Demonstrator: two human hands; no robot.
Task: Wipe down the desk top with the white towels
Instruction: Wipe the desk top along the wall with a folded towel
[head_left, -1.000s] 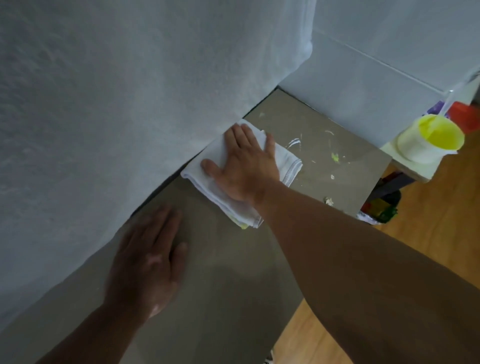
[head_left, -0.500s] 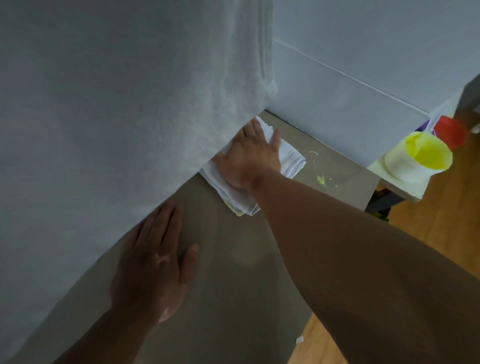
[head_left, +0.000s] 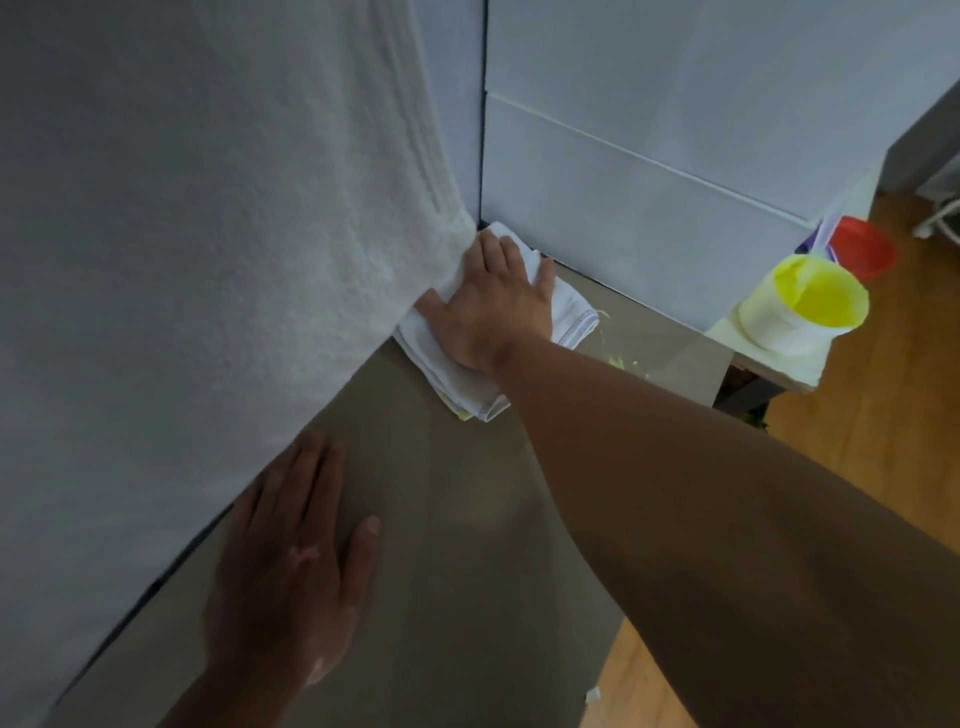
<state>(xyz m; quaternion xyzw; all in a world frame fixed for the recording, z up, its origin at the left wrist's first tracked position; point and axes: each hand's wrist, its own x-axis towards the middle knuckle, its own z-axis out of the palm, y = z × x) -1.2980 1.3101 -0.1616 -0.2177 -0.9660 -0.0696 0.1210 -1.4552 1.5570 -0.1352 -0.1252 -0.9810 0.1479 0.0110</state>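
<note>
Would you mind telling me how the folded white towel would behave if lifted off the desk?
Probably floppy: the white towel lies in soft stacked folds, so it would likely droop and unfold. Likely light, being thin cloth flattened under the right hand.

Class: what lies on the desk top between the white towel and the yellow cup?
In the head view, yellow-green smears on the desk top, close to the white towel; nearer the cup it looks bare.

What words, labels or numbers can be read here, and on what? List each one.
None can be read.
The towel, the desk, the yellow cup and the red cup show no print.
The purple thing behind the cups is too blurred to tell.
</note>
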